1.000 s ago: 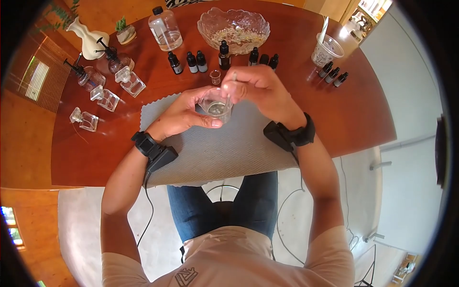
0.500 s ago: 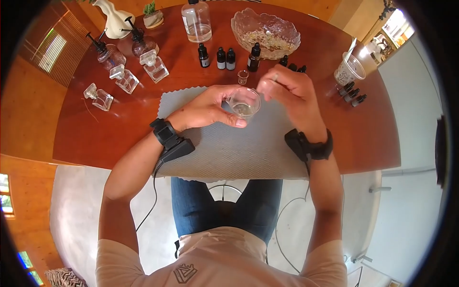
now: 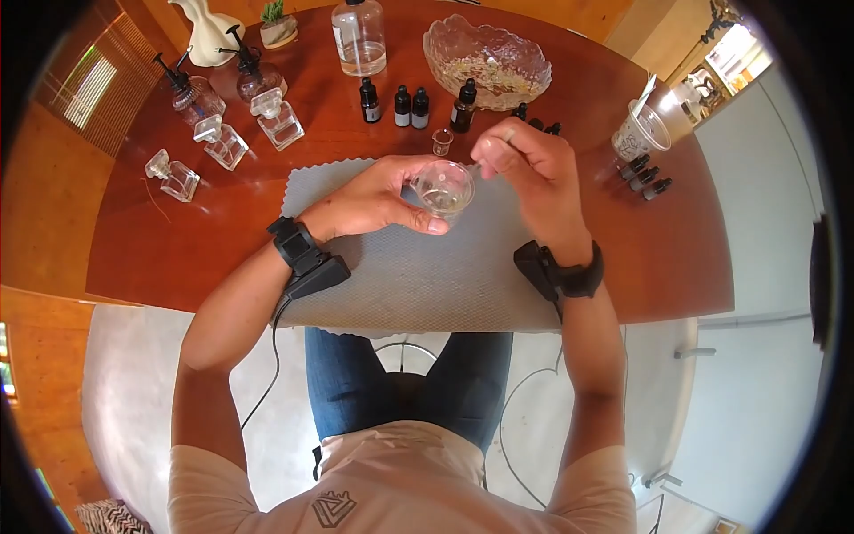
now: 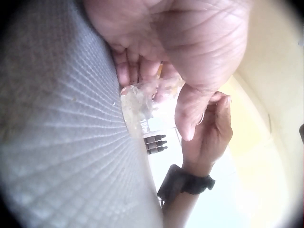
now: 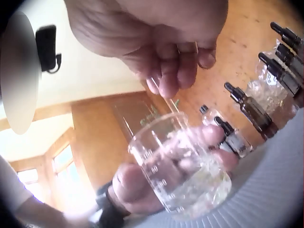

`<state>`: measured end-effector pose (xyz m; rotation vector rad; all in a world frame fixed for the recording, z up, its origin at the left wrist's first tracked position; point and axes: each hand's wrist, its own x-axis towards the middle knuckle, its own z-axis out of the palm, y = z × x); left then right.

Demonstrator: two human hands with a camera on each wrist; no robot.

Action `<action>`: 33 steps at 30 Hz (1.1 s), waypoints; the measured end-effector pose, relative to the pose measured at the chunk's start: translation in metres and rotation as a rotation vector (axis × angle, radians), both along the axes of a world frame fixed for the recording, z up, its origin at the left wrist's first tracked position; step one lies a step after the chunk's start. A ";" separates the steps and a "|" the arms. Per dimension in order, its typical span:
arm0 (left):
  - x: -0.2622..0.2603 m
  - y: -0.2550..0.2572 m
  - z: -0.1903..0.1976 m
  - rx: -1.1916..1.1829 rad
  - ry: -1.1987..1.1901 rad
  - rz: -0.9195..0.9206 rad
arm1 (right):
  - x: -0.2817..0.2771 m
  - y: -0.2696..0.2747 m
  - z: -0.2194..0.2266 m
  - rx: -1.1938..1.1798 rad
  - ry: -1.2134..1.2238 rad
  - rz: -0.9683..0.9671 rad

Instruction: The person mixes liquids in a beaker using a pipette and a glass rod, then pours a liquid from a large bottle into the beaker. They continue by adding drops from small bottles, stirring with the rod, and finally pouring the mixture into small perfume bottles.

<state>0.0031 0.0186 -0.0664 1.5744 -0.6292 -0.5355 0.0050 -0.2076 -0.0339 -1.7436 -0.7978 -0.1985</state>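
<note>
My left hand (image 3: pixel 378 200) grips a clear glass beaker (image 3: pixel 447 189) above the grey mat (image 3: pixel 400 276), thumb on the near side and fingers around the far side. White graduation marks run up the wall of the beaker, and clear liquid lies in its lower part in the right wrist view. My right hand (image 3: pixel 538 169) stands just right of the rim, pinching a thin clear stirring rod (image 5: pixel 172 105) between thumb and fingers. The rod slants down into the beaker, its lower end blurred by the glass and liquid.
Behind the hands stand a tiny glass beaker (image 3: pixel 442 141), several dark dropper bottles (image 3: pixel 462 109), a large clear bottle (image 3: pixel 360 44) and a glass bowl (image 3: pixel 489 67). Square perfume bottles (image 3: pixel 279 123) are at left; a plastic cup (image 3: pixel 642 133) and small black-capped vials (image 3: pixel 645 176) at right.
The head view has shifted. My right hand has moved from over the beaker's rim to its right side, still pinching the rod. My left hand keeps its hold on the beaker.
</note>
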 end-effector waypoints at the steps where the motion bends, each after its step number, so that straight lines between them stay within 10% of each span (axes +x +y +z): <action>1: -0.001 0.000 0.000 -0.003 -0.003 0.010 | -0.001 -0.005 0.003 0.017 0.068 0.083; 33: 0.003 0.002 -0.005 0.017 -0.053 -0.005 | -0.002 -0.007 0.003 0.050 -0.032 0.026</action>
